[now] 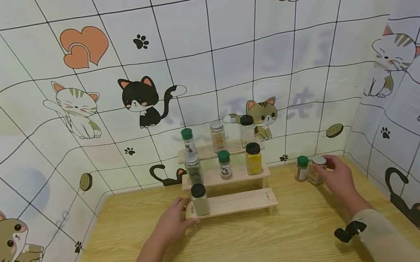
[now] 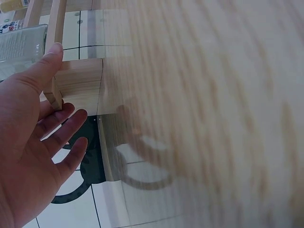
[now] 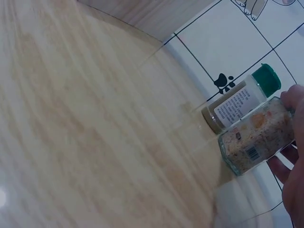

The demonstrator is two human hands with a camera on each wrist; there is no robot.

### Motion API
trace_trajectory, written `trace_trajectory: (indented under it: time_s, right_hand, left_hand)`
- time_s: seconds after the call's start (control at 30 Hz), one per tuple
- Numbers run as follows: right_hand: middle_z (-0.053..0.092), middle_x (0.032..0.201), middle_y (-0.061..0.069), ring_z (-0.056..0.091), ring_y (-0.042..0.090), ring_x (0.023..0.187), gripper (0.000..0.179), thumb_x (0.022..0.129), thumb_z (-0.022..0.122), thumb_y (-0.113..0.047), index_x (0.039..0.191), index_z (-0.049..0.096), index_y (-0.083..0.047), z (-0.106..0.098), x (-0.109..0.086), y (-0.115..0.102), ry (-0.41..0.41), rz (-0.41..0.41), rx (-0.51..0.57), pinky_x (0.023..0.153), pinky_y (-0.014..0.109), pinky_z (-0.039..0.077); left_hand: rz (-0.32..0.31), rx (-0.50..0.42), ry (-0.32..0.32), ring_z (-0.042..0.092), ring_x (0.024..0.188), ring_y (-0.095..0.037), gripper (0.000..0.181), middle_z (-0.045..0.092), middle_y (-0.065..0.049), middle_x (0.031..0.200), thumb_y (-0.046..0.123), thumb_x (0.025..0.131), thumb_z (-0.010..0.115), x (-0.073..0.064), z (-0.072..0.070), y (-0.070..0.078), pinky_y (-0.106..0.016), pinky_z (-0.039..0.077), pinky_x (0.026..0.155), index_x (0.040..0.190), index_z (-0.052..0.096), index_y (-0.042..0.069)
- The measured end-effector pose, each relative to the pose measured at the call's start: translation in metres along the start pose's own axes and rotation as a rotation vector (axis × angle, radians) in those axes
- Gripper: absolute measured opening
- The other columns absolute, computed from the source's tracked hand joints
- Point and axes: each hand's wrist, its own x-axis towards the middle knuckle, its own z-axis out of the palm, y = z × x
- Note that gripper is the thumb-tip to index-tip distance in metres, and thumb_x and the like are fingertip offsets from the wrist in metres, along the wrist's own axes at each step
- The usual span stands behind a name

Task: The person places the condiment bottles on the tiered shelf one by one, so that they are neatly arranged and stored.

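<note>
At the right of the table, my right hand [image 1: 338,176] grips a square glass spice jar [image 1: 314,174] with a pale lid. In the right wrist view, this jar [image 3: 256,137] holds a coarse, speckled seasoning. A green-capped spice jar [image 1: 301,168] stands right beside it. My left hand [image 1: 173,223] holds the left end of the lowest step of a three-tier wooden spice rack [image 1: 235,202]. Thumb and fingers sit around the board's end [image 2: 56,90] in the left wrist view. Near that hand, a black-lidded jar [image 1: 200,200] stands on the lowest step.
Several jars share the upper two steps, among them a yellow-filled jar [image 1: 254,159], a green-capped jar [image 1: 225,165] and a pale-lidded jar [image 1: 218,135]. The wood-grain table [image 1: 249,255] meets a cat-print wall covering [image 1: 195,72] at the back and sides.
</note>
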Motion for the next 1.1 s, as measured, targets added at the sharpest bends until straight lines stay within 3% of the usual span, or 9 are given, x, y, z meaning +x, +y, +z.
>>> trace_trajectory:
  time_s: [0.1,0.17,0.37,0.6,0.7,0.87,1.1]
  right_hand:
    - [0.066,0.140,0.025,0.060,0.028,0.126,0.052,0.107,0.077,-0.029,0.146,0.062,0.003,0.001,-0.003,0.002,0.046,-0.021,0.041,0.089,0.013,0.049]
    - [0.068,0.135,0.023,0.061,0.016,0.117,0.046,0.105,0.079,-0.024,0.141,0.065,0.003,0.001,-0.005,0.004,0.068,-0.044,0.065,0.083,0.005,0.046]
    - [0.070,0.125,0.010,0.057,-0.007,0.102,0.038,0.104,0.079,-0.017,0.138,0.068,-0.003,0.002,-0.014,-0.002,0.090,-0.108,0.087,0.080,0.006,0.048]
    - [0.070,0.123,0.010,0.064,-0.004,0.093,0.037,0.105,0.075,-0.011,0.140,0.067,-0.002,0.000,-0.033,-0.033,0.002,-0.180,0.127,0.077,0.011,0.055]
    - [0.069,0.126,0.013,0.064,-0.002,0.097,0.037,0.107,0.073,-0.011,0.142,0.066,-0.002,0.001,-0.041,-0.047,-0.053,-0.222,0.135,0.079,0.012,0.055]
    - [0.066,0.133,0.018,0.062,0.002,0.106,0.035,0.108,0.070,-0.009,0.142,0.066,-0.002,0.008,-0.051,-0.070,-0.138,-0.281,0.166,0.082,0.014,0.055]
    - [0.066,0.130,0.023,0.064,0.007,0.100,0.037,0.107,0.070,-0.004,0.144,0.065,0.001,0.023,-0.063,-0.094,-0.238,-0.313,0.225,0.075,0.021,0.058]
  left_hand:
    - [0.003,-0.002,-0.003,0.068,0.126,-0.033,0.078,0.061,-0.010,0.145,0.040,0.096,0.090,0.000,0.000,0.001,-0.055,0.058,0.104,0.155,0.058,0.002]
    - [0.005,-0.001,-0.006,0.068,0.125,-0.033,0.078,0.060,-0.010,0.145,0.040,0.096,0.090,0.000,-0.001,0.001,-0.055,0.058,0.104,0.156,0.058,0.002]
    - [-0.013,0.008,-0.009,0.067,0.127,-0.031,0.078,0.058,-0.009,0.151,0.040,0.096,0.089,0.001,0.000,0.000,-0.054,0.058,0.105,0.158,0.057,0.005]
    - [-0.009,0.003,-0.001,0.068,0.127,-0.031,0.077,0.059,-0.008,0.149,0.040,0.095,0.090,0.003,-0.001,-0.001,-0.053,0.058,0.104,0.157,0.058,0.006]
    - [-0.010,0.001,0.002,0.067,0.127,-0.031,0.077,0.060,-0.008,0.148,0.040,0.095,0.090,0.003,-0.002,-0.001,-0.054,0.058,0.104,0.157,0.058,0.006]
    - [-0.008,0.007,-0.002,0.067,0.126,-0.031,0.076,0.060,-0.008,0.147,0.040,0.096,0.090,0.003,-0.002,-0.001,-0.054,0.058,0.104,0.156,0.058,0.006]
    - [-0.010,-0.010,-0.011,0.067,0.128,-0.032,0.076,0.059,-0.008,0.149,0.038,0.096,0.090,0.001,0.000,-0.001,-0.055,0.057,0.106,0.157,0.058,0.005]
